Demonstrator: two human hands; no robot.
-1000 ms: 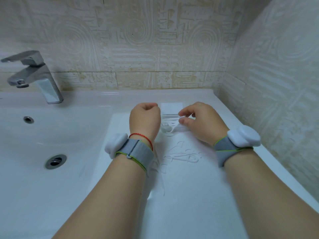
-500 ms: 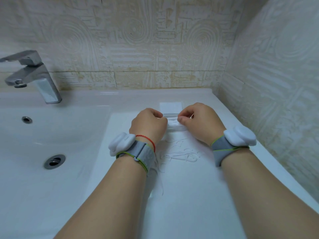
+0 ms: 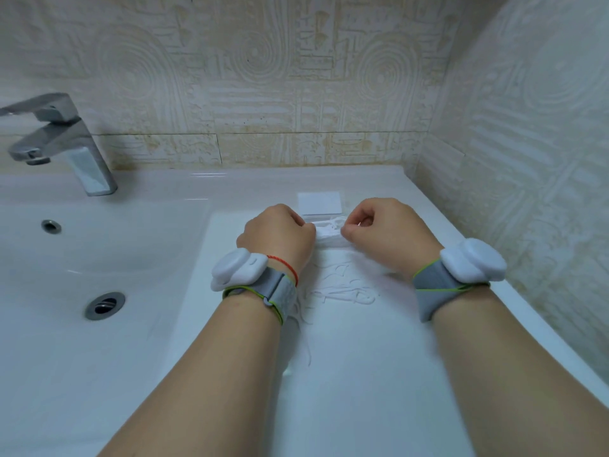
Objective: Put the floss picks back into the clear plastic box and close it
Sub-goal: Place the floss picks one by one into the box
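Both hands have drawn together since a second ago; our left hand (image 3: 276,239) sits curled against the left end of the small clear plastic box (image 3: 329,242) at frame centre, and we cannot tell whether its grip holds it; our right hand (image 3: 385,235) pinches thin white floss picks (image 3: 331,225) over the box; loading seems half done; next we must gather the loose picks (image 3: 342,288) on the white counter (image 3: 362,390) just below.

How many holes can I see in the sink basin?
2: the overflow hole on the back wall, the drain at the bottom. The basin continues out of frame.
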